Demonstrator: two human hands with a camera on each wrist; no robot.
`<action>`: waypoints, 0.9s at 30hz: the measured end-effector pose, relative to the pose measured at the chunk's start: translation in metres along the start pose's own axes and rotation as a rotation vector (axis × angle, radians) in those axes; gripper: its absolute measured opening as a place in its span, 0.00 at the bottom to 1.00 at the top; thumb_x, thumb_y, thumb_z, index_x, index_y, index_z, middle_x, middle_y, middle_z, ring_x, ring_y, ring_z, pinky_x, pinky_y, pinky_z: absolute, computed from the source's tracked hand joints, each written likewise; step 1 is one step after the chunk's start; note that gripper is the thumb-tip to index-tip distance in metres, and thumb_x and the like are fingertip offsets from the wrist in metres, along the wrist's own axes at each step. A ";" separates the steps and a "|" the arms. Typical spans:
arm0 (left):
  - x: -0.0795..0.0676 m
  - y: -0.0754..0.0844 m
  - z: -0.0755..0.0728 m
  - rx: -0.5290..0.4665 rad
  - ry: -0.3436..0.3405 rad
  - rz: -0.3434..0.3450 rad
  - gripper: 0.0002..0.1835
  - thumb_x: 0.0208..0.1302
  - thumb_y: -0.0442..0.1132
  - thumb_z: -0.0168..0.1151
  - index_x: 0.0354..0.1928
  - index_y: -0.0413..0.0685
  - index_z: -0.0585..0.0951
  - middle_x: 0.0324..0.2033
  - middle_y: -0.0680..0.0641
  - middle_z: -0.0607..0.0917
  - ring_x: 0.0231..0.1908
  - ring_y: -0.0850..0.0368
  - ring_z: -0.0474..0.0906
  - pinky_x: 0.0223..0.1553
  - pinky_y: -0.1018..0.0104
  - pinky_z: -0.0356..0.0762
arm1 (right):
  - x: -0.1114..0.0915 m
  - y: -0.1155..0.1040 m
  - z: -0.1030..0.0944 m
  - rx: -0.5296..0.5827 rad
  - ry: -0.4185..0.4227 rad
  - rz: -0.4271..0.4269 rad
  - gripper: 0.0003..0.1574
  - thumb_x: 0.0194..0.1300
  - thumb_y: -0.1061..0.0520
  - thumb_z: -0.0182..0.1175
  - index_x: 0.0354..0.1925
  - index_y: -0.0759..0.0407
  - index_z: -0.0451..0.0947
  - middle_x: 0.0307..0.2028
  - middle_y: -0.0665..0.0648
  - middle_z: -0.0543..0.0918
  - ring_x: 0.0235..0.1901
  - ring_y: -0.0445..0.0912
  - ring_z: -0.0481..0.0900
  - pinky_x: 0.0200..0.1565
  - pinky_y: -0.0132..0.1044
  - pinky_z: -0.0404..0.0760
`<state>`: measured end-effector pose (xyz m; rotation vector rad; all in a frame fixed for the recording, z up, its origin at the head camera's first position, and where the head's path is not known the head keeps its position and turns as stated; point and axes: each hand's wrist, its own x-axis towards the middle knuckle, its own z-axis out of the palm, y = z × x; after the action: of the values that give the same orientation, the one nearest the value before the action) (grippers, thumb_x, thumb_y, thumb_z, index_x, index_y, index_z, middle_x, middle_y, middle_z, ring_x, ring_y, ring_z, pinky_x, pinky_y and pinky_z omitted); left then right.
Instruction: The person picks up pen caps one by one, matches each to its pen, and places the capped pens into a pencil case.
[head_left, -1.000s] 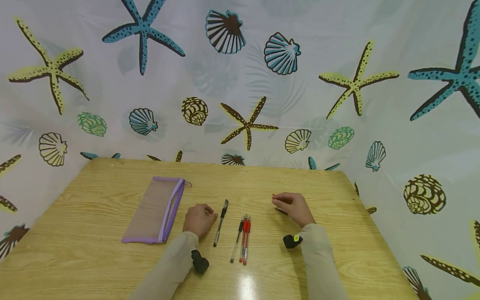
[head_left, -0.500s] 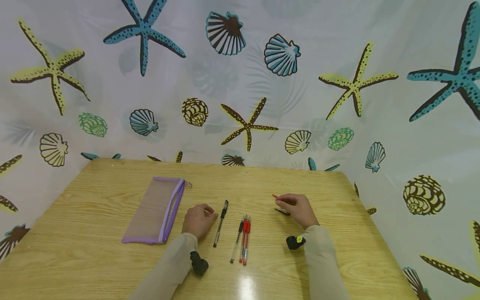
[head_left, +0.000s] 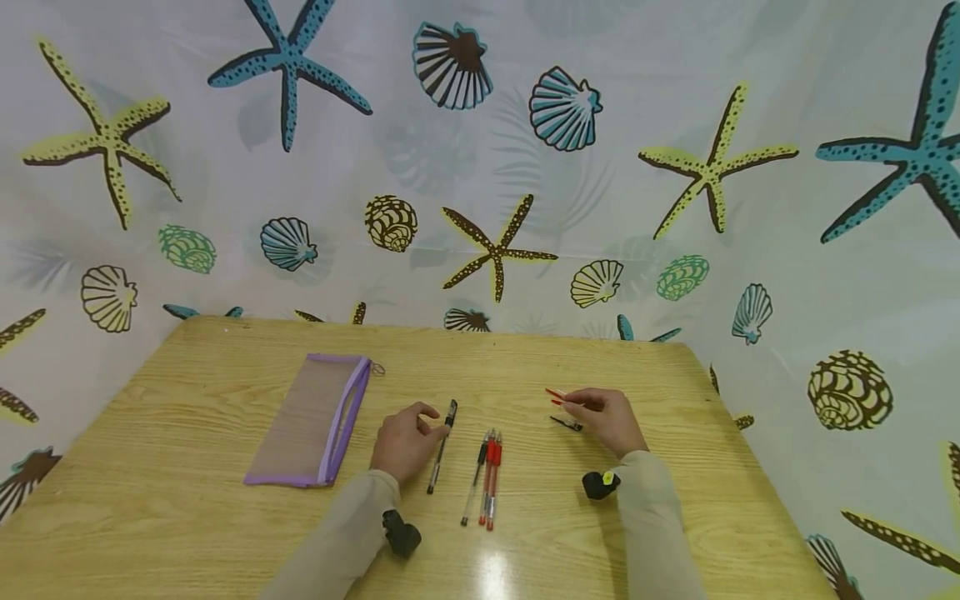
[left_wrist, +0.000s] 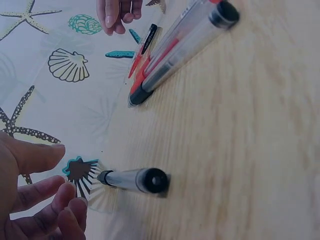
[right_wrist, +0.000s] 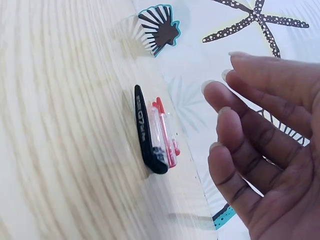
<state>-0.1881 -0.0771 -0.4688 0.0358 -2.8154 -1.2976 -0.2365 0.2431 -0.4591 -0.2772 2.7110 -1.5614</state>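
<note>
My left hand is beside a capped black gel pen, thumb and forefinger apart near its cap end. In the left wrist view that pen lies on the table just beyond the fingertips. Right of it lie an uncapped black pen and two uncapped red pens, side by side. My right hand hovers with loosely bent fingers next to a black pen cap and red pen caps. In the right wrist view nothing is between its fingers, and the black cap lies alongside the red ones.
A mesh zip pouch with purple edging lies on the wooden table to the left. A white curtain printed with starfish and shells hangs behind the table and along its sides.
My right hand has drawn back to the right, leaving the red caps in sight beside the black one. My left hand's thumb and forefinger have spread and shifted toward the capped pen.
</note>
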 end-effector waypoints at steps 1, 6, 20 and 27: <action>-0.001 0.002 0.000 -0.002 -0.005 0.003 0.15 0.62 0.47 0.66 0.47 0.47 0.82 0.26 0.52 0.80 0.22 0.59 0.74 0.25 0.63 0.73 | 0.000 0.001 -0.001 -0.004 0.002 0.002 0.18 0.64 0.54 0.64 0.48 0.66 0.83 0.44 0.63 0.84 0.39 0.50 0.81 0.39 0.43 0.80; -0.008 0.010 0.002 0.007 -0.050 0.036 0.16 0.62 0.46 0.66 0.47 0.45 0.81 0.26 0.52 0.80 0.22 0.60 0.73 0.25 0.64 0.72 | 0.002 0.008 -0.004 -0.029 0.013 0.022 0.17 0.64 0.54 0.65 0.47 0.64 0.84 0.44 0.62 0.84 0.38 0.48 0.80 0.37 0.39 0.79; -0.019 0.025 0.020 0.058 -0.148 0.091 0.18 0.59 0.47 0.69 0.46 0.43 0.82 0.23 0.54 0.77 0.22 0.61 0.71 0.26 0.66 0.70 | 0.001 0.022 -0.008 -0.139 0.039 0.029 0.17 0.64 0.54 0.65 0.47 0.65 0.84 0.41 0.61 0.84 0.33 0.46 0.76 0.36 0.38 0.75; -0.022 0.031 0.027 0.033 -0.165 0.074 0.18 0.56 0.44 0.71 0.45 0.41 0.82 0.23 0.53 0.77 0.23 0.59 0.71 0.27 0.66 0.70 | 0.002 0.027 -0.009 -0.102 0.022 0.058 0.16 0.64 0.56 0.64 0.47 0.66 0.83 0.34 0.59 0.83 0.27 0.46 0.74 0.30 0.36 0.74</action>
<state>-0.1672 -0.0355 -0.4634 -0.1802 -2.9422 -1.2944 -0.2433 0.2640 -0.4773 -0.1808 2.7927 -1.4228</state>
